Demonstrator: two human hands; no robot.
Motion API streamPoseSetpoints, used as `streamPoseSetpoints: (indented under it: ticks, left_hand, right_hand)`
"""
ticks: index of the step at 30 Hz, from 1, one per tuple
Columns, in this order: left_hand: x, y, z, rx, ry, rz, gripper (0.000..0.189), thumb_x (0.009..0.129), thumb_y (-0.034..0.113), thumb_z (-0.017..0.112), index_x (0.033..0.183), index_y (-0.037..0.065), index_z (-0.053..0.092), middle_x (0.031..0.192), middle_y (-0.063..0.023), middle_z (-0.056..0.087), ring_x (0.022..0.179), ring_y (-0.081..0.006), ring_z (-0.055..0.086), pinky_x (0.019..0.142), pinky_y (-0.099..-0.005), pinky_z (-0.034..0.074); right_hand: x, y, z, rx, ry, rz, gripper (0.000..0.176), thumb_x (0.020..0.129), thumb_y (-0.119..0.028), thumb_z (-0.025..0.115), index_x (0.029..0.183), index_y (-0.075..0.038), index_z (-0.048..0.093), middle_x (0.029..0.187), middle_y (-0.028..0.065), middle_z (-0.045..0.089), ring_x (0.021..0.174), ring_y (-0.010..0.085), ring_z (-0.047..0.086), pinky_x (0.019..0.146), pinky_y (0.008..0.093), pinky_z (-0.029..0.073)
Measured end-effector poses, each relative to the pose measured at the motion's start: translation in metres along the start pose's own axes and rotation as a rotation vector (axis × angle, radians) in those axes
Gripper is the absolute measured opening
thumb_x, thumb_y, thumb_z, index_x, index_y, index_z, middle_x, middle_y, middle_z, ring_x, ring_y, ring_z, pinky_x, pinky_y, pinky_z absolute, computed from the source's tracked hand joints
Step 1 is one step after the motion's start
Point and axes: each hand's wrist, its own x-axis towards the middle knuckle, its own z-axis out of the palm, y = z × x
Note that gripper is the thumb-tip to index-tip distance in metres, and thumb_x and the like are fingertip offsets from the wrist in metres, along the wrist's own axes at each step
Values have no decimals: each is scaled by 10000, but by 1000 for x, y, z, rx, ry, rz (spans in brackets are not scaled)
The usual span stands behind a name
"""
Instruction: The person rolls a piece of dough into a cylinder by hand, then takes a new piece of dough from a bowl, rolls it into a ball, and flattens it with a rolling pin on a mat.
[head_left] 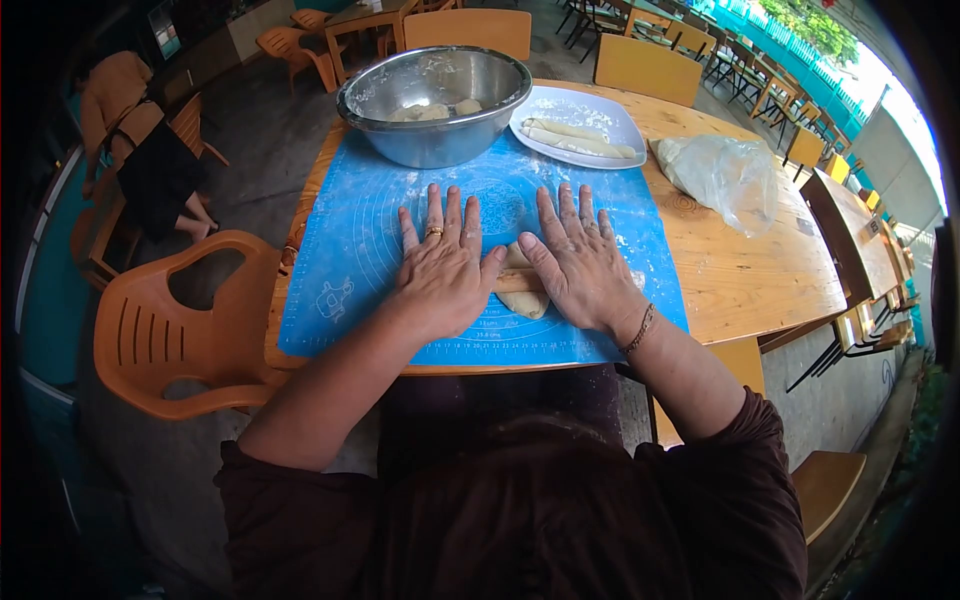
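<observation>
My left hand (pixel 447 262) and my right hand (pixel 577 258) lie flat, fingers stretched forward, over a wooden rolling pin (pixel 517 281). Only the pin's middle shows between my thumbs; its ends are hidden under my palms. Beneath the pin is a flattened piece of dough (pixel 526 303), partly covered by my right hand. The dough rests on a blue floury mat (pixel 365 205) with printed circles and a ruler edge. Beyond my hands stands a steel bowl (pixel 431 146) with dough inside. Beside it, a white plate (pixel 624 122) holds rolled dough pieces (pixel 575 141).
A plastic bag (pixel 728 178) with something pale inside lies on the wooden table (pixel 770 275) at the right. An orange chair (pixel 160 320) stands at the left table edge. A person (pixel 155 160) bends over farther left. More chairs and tables stand behind.
</observation>
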Motion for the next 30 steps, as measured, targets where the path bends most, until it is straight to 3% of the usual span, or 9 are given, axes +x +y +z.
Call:
streamPoseSetpoints:
  ticks: [6,16,24,30]
  left_hand:
    - [-19,-1,4,-8,100,94,731,1028,417,343,1508,-106,170,1581,-334,81,1482,-486,-26,1135,-682,-24]
    - [-38,0,4,-28,126,185,748,1005,395,411,1502,-114,177,1567,-356,82,1471,-513,-1,1136,-681,-9]
    - [6,-5,1,-1,3,-7,740,1037,453,253,1517,-98,141,1586,-330,70,1482,-479,-45,1164,-630,-39]
    - [23,-4,-8,16,-107,-114,709,1037,459,260,1524,-54,202,1603,-287,80,1494,-441,-27,1197,-571,13]
  right_hand:
    - [-22,-10,-4,10,49,-45,808,1017,-576,243,1528,48,184,1562,342,166,1473,492,83,1182,591,94]
    - [-37,-9,-7,11,34,-169,758,1028,-522,285,1539,23,156,1568,340,140,1468,507,79,1174,611,79]
    - [7,0,0,-27,-15,-16,797,1015,-583,210,1549,6,162,1583,328,96,1487,465,16,1195,573,48]
    - [29,3,6,-70,11,41,836,1000,-617,217,1545,16,178,1589,322,72,1487,465,-18,1200,556,35]
